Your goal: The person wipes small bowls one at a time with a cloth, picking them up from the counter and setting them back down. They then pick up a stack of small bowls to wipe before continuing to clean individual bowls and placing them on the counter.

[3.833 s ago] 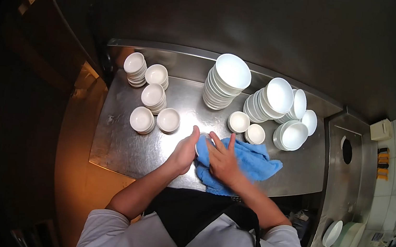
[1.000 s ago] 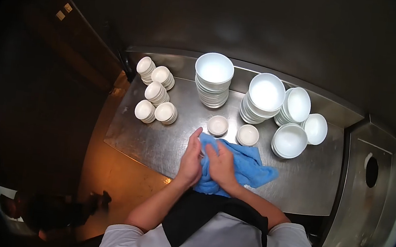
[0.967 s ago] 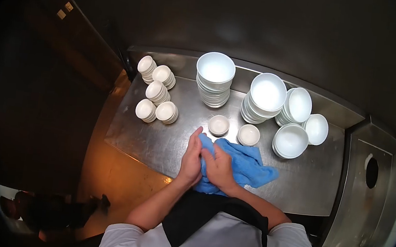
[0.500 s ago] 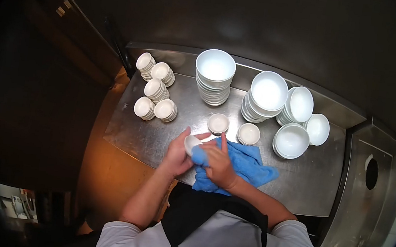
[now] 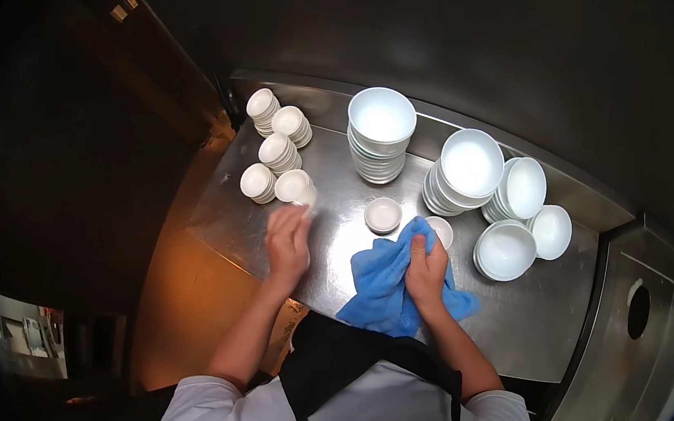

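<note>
My left hand (image 5: 288, 242) is over the left part of the counter, at the front of the small-dish stacks. Its fingers pinch a small white dish (image 5: 305, 198), smeared by motion, right against the nearest small stack (image 5: 293, 184). My right hand (image 5: 426, 276) is closed on a blue cloth (image 5: 383, 277), lifting part of it in a bunch while the rest drapes onto the steel. Just beyond the cloth sits a small white dish stack (image 5: 383, 215). Another small white dish (image 5: 440, 232) is partly covered by the cloth and my right hand.
Several stacks of small dishes (image 5: 275, 151) stand at the back left of the steel counter (image 5: 329, 288). Tall stacks of larger white bowls (image 5: 382, 117) line the back and right (image 5: 505, 250). At the far right is a steel sink area (image 5: 617, 322).
My left hand has carried the small dish left to the front stack. My right hand has drawn back from the dish to the right, raising the blue cloth. The view has shifted slightly.
</note>
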`<state>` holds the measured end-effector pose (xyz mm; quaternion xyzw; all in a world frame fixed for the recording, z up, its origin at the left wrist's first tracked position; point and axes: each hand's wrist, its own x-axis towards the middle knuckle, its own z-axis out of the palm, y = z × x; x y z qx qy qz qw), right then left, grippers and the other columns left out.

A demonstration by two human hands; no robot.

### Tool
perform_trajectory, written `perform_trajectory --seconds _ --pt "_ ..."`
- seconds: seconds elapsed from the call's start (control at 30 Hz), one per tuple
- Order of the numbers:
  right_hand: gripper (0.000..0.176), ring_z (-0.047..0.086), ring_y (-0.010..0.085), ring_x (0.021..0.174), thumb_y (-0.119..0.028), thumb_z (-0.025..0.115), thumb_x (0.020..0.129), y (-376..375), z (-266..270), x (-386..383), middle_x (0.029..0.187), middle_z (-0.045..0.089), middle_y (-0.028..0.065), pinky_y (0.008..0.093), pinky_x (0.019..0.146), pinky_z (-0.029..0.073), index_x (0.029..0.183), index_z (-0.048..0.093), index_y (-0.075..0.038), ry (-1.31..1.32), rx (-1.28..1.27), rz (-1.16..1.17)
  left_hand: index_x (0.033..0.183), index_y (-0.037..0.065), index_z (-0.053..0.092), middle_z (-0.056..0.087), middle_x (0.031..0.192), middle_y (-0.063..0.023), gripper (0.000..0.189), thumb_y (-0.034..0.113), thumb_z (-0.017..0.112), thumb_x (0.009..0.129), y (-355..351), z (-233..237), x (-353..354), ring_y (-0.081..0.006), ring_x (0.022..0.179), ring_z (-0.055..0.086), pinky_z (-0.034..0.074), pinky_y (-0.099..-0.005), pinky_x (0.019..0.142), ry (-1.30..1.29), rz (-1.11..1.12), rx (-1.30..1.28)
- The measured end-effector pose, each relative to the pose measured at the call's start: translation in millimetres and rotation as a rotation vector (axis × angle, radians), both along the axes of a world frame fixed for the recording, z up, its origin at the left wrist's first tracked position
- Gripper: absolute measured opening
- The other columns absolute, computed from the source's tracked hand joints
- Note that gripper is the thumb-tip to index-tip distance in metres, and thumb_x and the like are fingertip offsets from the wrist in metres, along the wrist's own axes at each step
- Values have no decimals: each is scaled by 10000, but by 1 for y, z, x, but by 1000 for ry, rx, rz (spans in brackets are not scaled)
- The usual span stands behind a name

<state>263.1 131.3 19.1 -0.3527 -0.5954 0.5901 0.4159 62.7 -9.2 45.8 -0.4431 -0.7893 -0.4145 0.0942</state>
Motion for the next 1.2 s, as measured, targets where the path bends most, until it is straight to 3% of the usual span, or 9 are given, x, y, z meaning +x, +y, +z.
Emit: perform_trajectory --seconds 0.27,0.37,0.53,0.67,0.87,0.97,1.07,1.1,1.2 --pt "344 582 135 847 -314 561 1018 -13 10 2 895 654 52 304 792 477 1040 638 21 103 -80 113 1133 56 700 678 1186 -122 270 98 668 868 19 -55 -48 -314 1112 561 389 -426 983 368 258 -172" --pt "351 574 132 865 -319 558 1019 -15 6 12 917 639 51 302 803 472 1032 637 22 113 -55 114 1176 53 670 658 1211 -127 348 128 703 839 32 -25 -15 -326 1147 555 394 -443 969 487 312 -163" --pt "347 560 128 864 -322 562 1015 -24 -1 17 938 622 53 297 804 464 1026 632 17 114 179 45 1176 55 647 630 1220 -124 365 159 702 830 60 -41 24 -351 1205 534 391 -476 993 230 -504 -103" --pt "320 558 130 842 -300 571 1012 -30 13 26 928 630 55 294 791 463 1020 637 12 135 47 53 1121 67 678 629 1231 -144 284 191 657 866 80 -59 33 -321 1261 515 365 -487 1047 341 -422 -373" --pt "266 568 114 848 -239 581 1008 -33 11 27 901 648 40 286 771 469 1022 649 19 78 -91 -119 1109 21 684 698 1073 -174 279 189 547 934 79 -60 12 -386 1130 599 435 -485 978 -25 -460 -255" --pt "259 572 102 844 -222 575 1011 -39 12 12 898 656 33 291 766 476 1036 650 25 50 -99 -202 1114 0 675 720 962 -158 287 219 561 970 78 -37 7 -258 926 689 498 -310 786 -439 -300 -272" --pt "266 594 126 852 -217 572 1007 -42 14 -7 913 674 60 307 775 485 1056 647 34 92 -146 -187 1092 -37 657 688 850 -160 324 239 522 989 70 -19 4 -224 767 652 487 -354 696 -657 -255 -141" --pt "271 605 140 856 -217 572 1004 -42 15 -16 920 682 75 314 780 489 1063 646 37 126 -174 -168 1096 -27 659 671 809 -116 301 219 513 1002 66 -17 3 -133 761 605 467 -331 677 -701 -283 -64" --pt "305 637 198 862 -227 573 991 -48 20 -43 936 698 130 333 789 500 1073 639 59 -153 -42 -36 1111 -14 659 664 799 -86 269 176 501 1004 52 -22 12 -123 757 595 475 -316 679 -912 -370 -6"
